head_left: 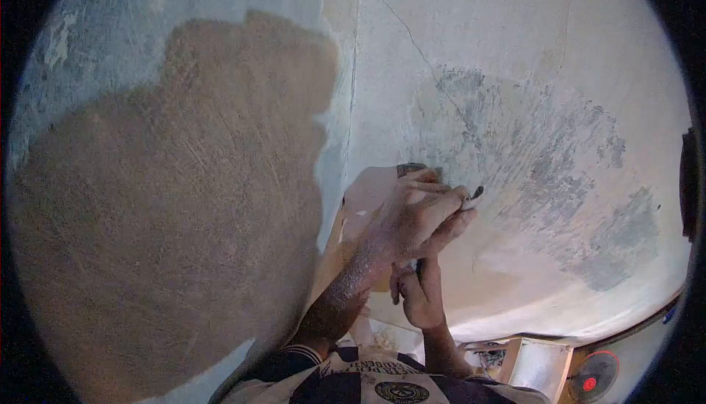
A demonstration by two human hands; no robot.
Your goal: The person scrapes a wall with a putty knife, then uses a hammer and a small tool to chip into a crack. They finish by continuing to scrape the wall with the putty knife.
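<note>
My left hand (pixel 430 216) is raised in front of the wall, its fingers closed round a slim pale tool with a dark tip (pixel 477 193) that pokes out to the right. A dark, flat-edged piece (pixel 413 169) shows above the knuckles; whether it belongs to that tool I cannot tell. Just below, my right hand (pixel 419 297) is closed, thumb up, around something mostly hidden; a bit of pale and dark handle shows above its fingers. The wall (pixel 507 146) behind both hands has rough grey patches where the pale surface looks scraped or worn.
A wall corner with thin cracks runs down the middle. On the left, a bluish wall (pixel 110 58) carries a large dark shadow. Low on the right are a wooden frame or box (pixel 540 363) and a round dark disc with a red centre (pixel 590 383).
</note>
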